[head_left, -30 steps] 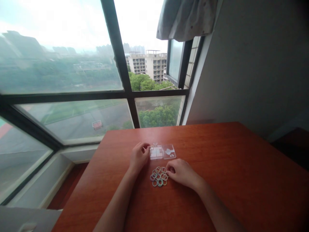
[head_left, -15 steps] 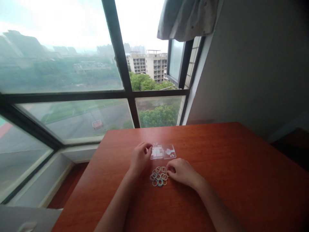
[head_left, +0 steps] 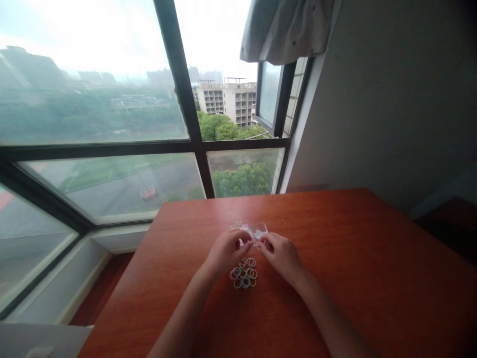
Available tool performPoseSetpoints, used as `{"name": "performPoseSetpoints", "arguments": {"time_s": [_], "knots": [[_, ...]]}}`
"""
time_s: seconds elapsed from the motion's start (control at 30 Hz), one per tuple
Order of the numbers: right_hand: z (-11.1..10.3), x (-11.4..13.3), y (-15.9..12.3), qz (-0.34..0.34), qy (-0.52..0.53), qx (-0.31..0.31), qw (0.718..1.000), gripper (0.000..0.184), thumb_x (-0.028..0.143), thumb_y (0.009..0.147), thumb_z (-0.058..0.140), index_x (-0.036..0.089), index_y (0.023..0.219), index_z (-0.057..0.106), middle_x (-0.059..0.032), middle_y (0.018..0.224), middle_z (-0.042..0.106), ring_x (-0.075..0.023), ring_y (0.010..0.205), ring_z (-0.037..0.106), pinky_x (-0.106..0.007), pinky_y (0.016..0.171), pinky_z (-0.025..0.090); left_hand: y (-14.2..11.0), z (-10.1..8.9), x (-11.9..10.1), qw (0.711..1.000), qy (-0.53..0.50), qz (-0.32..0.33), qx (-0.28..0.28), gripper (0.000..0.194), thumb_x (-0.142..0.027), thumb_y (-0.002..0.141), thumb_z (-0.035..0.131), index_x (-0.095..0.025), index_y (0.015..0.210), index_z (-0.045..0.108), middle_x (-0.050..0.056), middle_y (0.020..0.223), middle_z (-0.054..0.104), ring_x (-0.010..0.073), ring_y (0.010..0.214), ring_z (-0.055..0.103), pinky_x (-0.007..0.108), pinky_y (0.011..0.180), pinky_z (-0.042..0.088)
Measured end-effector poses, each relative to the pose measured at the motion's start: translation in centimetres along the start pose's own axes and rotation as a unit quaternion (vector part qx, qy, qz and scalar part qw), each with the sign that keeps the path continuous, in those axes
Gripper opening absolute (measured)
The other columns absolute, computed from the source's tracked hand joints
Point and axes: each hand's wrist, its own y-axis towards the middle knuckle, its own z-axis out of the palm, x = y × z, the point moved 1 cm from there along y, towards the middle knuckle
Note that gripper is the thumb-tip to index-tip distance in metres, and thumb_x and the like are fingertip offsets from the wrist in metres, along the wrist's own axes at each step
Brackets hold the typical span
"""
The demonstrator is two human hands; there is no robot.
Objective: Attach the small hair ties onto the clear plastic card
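Note:
A pale ring (head_left: 258, 245) is pinched between the thumb and fingers of my right hand (head_left: 282, 254), just in front of the clear plastic case. My left hand (head_left: 228, 251) is close on its left, fingers curled and thumb and forefinger tips nearly together. Whether anything is between them I cannot make out. Behind both hands stands the open clear case (head_left: 244, 228), partly hidden by them, with its transparent lid part (head_left: 261, 229) to the right. Small pale pieces show at its left back corner. Nearer me lies a cluster of several pale, green and pinkish rings (head_left: 243, 273).
The reddish-brown wooden table (head_left: 335, 258) carries everything. Its far edge meets a dark-framed window (head_left: 238, 145) with one pane swung outward. A grey curtain (head_left: 286, 30) hangs above, and a plain wall (head_left: 380, 114) rises on the right.
My right hand has lifted a ring from the right side of the cluster and moved it forward to the case. My left hand has come right and slightly nearer, toward my right hand.

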Motion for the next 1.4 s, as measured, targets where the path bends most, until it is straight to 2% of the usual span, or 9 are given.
{"name": "performPoseSetpoints", "arguments": {"time_s": [0.07, 0.43, 0.5, 0.67, 0.73, 0.87, 1.03, 1.3, 1.4], "knots": [[0.1, 0.0, -0.1, -0.006, 0.004, -0.012, 1.000, 0.011, 0.025, 0.086, 0.055, 0.020, 0.083, 0.064, -0.0009, 0.071, 0.062, -0.0149, 0.066, 0.055, -0.023, 0.063, 0.035, 0.0, 0.3, -0.4, 1.000, -0.016, 0.003, 0.023, 0.018, -0.031, 0.085, 0.056, -0.018, 0.080, 0.067, 0.001, 0.072, 0.065, 0.0106, 0.059, 0.053, 0.021, 0.056, 0.040], [0.4, 0.6, -0.4, -0.041, 0.007, -0.016, 0.999, 0.013, 0.026, 0.088, 0.054, 0.020, 0.082, 0.064, -0.0008, 0.071, 0.062, -0.0142, 0.066, 0.054, -0.023, 0.064, 0.036, 0.0, 1.0, 0.1, 1.000, -0.010, -0.007, 0.023, 0.011, -0.021, 0.079, 0.056, -0.017, 0.075, 0.065, 0.001, 0.068, 0.064, 0.0113, 0.060, 0.052, 0.021, 0.057, 0.039], [0.4, 0.7, -0.4, -0.043, 0.011, -0.021, 0.999, 0.013, 0.025, 0.089, 0.053, 0.020, 0.083, 0.064, -0.0009, 0.072, 0.062, -0.0143, 0.067, 0.055, -0.023, 0.065, 0.036, 0.1, 0.8, 0.7, 1.000, 0.003, -0.017, -0.009, 0.011, -0.021, 0.079, 0.055, -0.017, 0.075, 0.065, 0.001, 0.068, 0.063, 0.0115, 0.060, 0.052, 0.021, 0.057, 0.039], [0.5, 0.6, -0.4, -0.034, 0.002, -0.002, 0.999, 0.012, 0.022, 0.087, 0.053, 0.021, 0.084, 0.064, -0.0009, 0.074, 0.064, -0.0144, 0.067, 0.056, -0.023, 0.066, 0.038, 0.3, -0.3, 3.5, 0.979, 0.044, -0.087, -0.179, 0.016, -0.028, 0.082, 0.054, -0.018, 0.075, 0.064, 0.001, 0.071, 0.064, 0.0121, 0.061, 0.053, 0.023, 0.059, 0.040], [0.6, 0.7, -0.4, -0.033, -0.002, 0.009, 0.999, 0.011, 0.022, 0.087, 0.053, 0.022, 0.084, 0.064, -0.0011, 0.076, 0.065, -0.0145, 0.068, 0.057, -0.023, 0.066, 0.038, 0.4, -0.6, 4.7, 0.971, 0.050, -0.112, -0.208, 0.017, -0.030, 0.082, 0.055, -0.018, 0.075, 0.065, 0.001, 0.070, 0.064, 0.0124, 0.060, 0.053, 0.022, 0.058, 0.040], [0.7, 0.7, -0.4, -0.035, -0.010, 0.028, 0.999, 0.012, 0.021, 0.087, 0.053, 0.022, 0.084, 0.064, -0.0008, 0.076, 0.065, -0.0144, 0.068, 0.057, -0.023, 0.065, 0.037, 0.5, -0.3, 6.1, 0.970, 0.057, -0.124, -0.199, 0.018, -0.031, 0.081, 0.056, -0.018, 0.076, 0.066, 0.001, 0.068, 0.064, 0.0127, 0.060, 0.054, 0.022, 0.057, 0.040], [0.4, 0.5, -0.4, -0.036, 0.009, 0.049, 0.998, 0.011, 0.019, 0.085, 0.054, 0.021, 0.085, 0.065, -0.0008, 0.077, 0.066, -0.0139, 0.068, 0.057, -0.023, 0.064, 0.037, 0.4, 0.1, 6.6, 0.971, 0.045, -0.129, -0.198, 0.017, -0.029, 0.081, 0.055, -0.018, 0.083, 0.067, 0.001, 0.070, 0.065, 0.0130, 0.060, 0.056, 0.023, 0.058, 0.043], [-0.2, 0.6, -0.9, -0.054, 0.062, 0.181, 0.980, 0.010, 0.020, 0.080, 0.060, 0.020, 0.081, 0.069, 0.0014, 0.069, 0.066, -0.0108, 0.061, 0.056, -0.020, 0.057, 0.035, 0.0, -0.5, 6.2, 0.972, 0.038, -0.120, -0.200, 0.016, -0.026, 0.081, 0.055, -0.017, 0.086, 0.068, 0.003, 0.078, 0.068, 0.0133, 0.064, 0.059, 0.024, 0.061, 0.046], [-0.1, 0.9, -1.1, -0.064, 0.063, 0.202, 0.975, 0.012, 0.020, 0.077, 0.062, 0.022, 0.085, 0.070, 0.0024, 0.070, 0.066, -0.0104, 0.061, 0.056, -0.019, 0.057, 0.035, -0.1, -0.8, 5.8, 0.972, 0.034, -0.119, -0.199, 0.016, -0.025, 0.081, 0.055, -0.017, 0.087, 0.068, 0.003, 0.080, 0.069, 0.0129, 0.064, 0.058, 0.024, 0.062, 0.046]]}}
